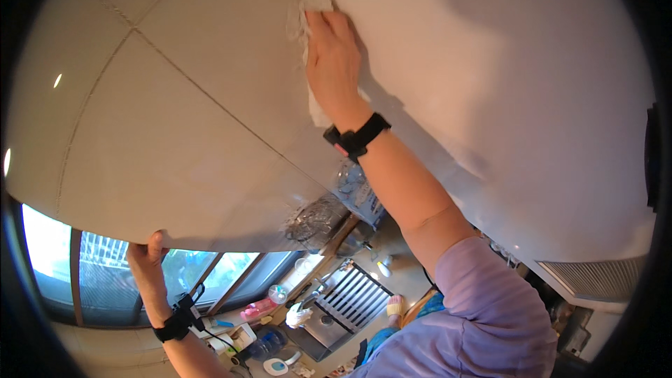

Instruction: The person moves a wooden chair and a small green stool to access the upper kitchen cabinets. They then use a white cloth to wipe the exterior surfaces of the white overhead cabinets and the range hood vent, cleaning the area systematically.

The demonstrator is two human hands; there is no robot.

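My right hand presses a crumpled white cloth or paper wipe into the corner where a tiled wall meets a smooth white panel. Part of the wipe hangs below the palm, and the fingertips are partly hidden in it. Lower left, my left hand grips the tiled wall's edge beside the window. Its thumb lies on the tile face while the other fingers are mostly hidden. Both wrists wear black straps with small devices.
Far below are a sink with a slatted rack, a faucet, a pink bottle and a large clear jug. Plastic-wrapped items sit against the wall. A foot in a striped sock stands beside the sink. A vent grille lies right.
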